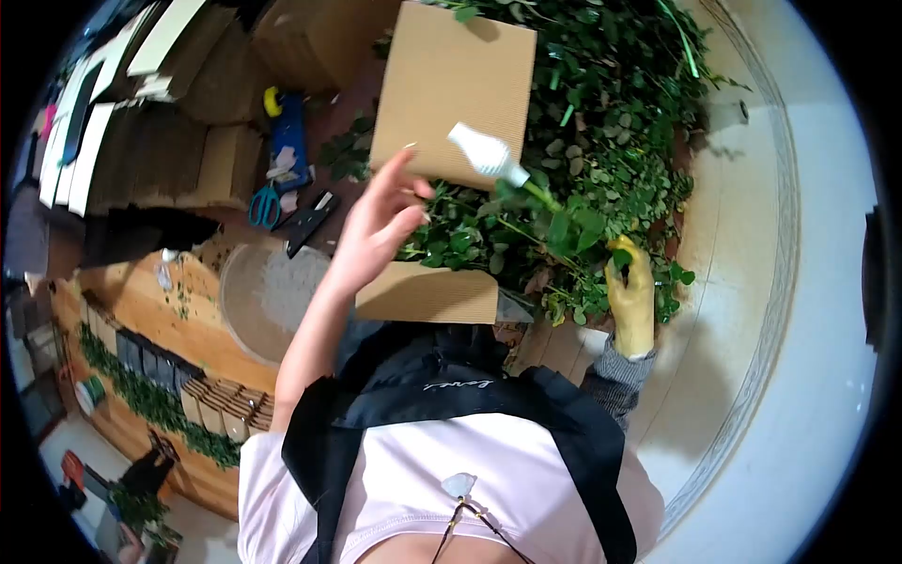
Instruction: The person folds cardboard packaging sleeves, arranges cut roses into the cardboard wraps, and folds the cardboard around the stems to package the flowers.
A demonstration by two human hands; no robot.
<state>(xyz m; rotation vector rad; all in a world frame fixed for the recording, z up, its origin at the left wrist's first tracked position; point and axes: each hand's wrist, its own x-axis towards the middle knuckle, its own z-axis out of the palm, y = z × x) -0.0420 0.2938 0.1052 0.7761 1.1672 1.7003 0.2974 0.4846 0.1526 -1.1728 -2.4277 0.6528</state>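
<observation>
My left hand [381, 221] is bare and hangs over the leaves beside the cardboard sheet, its fingers apart and nothing in them. On my right hand [631, 287] is a yellow glove; its fingers are closed round a leafy green stem [554, 218]. That stem slants up to the left and ends in a white netted sleeve [489, 155], which covers the flower head. Beneath the sleeve lies a ribbed cardboard sheet [451, 85]. A second cardboard piece [427, 293] is close to my apron.
A big heap of greenery [611, 103] spreads behind and right. Teal scissors [264, 208], a black stapler-like tool [310, 224] and a blue tool [288, 141] lie left. A round clear bin [272, 301] stands beside my left forearm. Cardboard boxes [225, 160] stand farther left.
</observation>
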